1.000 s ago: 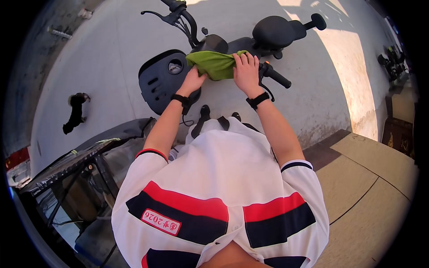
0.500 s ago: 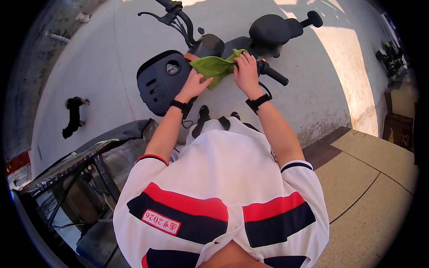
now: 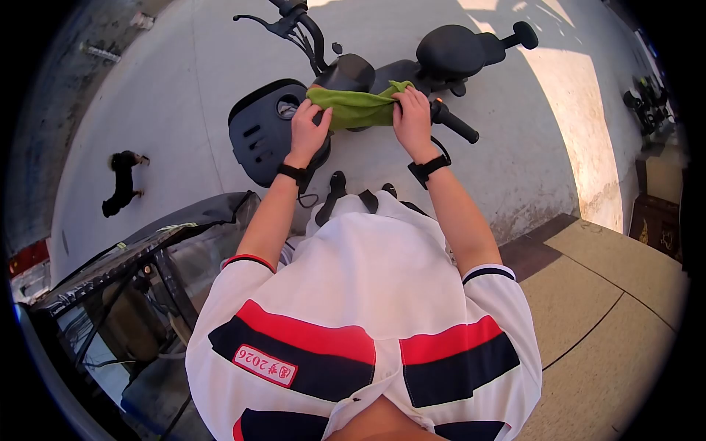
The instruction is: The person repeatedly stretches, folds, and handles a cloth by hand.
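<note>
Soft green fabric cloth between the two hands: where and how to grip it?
Pinch the green cloth by its two ends, from the wearer's side, where the left hand and right hand hold it. It looks limp and spans the gap between them; a mid-span grip would likely let both ends droop.

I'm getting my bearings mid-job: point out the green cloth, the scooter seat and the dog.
Green cloth point(image 3: 359, 112): head view, middle of the fabric between the hands.
Scooter seat point(image 3: 450, 51): head view, middle of the black seat top.
Dog point(image 3: 123, 181): head view, middle of its dark body.
</note>
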Motion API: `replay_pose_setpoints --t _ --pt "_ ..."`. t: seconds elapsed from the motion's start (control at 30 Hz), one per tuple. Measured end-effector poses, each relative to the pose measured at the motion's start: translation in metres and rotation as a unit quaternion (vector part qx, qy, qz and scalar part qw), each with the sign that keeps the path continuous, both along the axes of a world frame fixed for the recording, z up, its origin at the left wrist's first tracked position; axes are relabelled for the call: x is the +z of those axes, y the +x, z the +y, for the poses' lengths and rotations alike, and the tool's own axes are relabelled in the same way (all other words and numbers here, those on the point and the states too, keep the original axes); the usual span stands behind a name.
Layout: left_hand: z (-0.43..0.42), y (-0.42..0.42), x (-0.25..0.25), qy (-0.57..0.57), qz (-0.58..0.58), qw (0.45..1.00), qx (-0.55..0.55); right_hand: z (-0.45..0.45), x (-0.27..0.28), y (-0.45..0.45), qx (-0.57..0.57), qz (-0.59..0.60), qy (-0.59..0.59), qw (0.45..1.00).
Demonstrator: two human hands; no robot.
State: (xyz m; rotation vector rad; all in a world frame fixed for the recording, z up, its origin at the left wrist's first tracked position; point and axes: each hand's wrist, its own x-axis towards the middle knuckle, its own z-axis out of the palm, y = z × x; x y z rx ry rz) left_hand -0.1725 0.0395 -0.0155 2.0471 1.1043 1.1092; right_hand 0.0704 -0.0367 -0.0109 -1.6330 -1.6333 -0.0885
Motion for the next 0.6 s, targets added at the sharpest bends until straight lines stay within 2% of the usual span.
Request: replay_pose_setpoints --t 0.13,0.27,0.37,0.5,0.6 --pt "0.02 0.003 0.006 0.06 0.026 0.997 0.051 0.002 -0.002 0.0 -0.005 -0.009 0.003 1.0" --pt "0.034 0.008 0.007 0.023 0.082 0.996 0.019 0.002 -0.002 -0.001 -0.019 0.003 -0.001 1.0" --pt "0.031 0.016 0.027 -0.076 0.136 0.988 0.007 0.003 -0.003 0.0 -0.033 0.028 0.003 0.999" --pt "0.034 0.022 0.025 -0.037 0.144 0.989 0.007 -0.004 -0.001 0.016 -0.07 0.063 -0.01 0.995" --pt "0.037 0.028 0.025 0.009 0.156 0.987 -0.028 -0.014 0.002 0.023 -0.09 0.015 0.006 0.996"
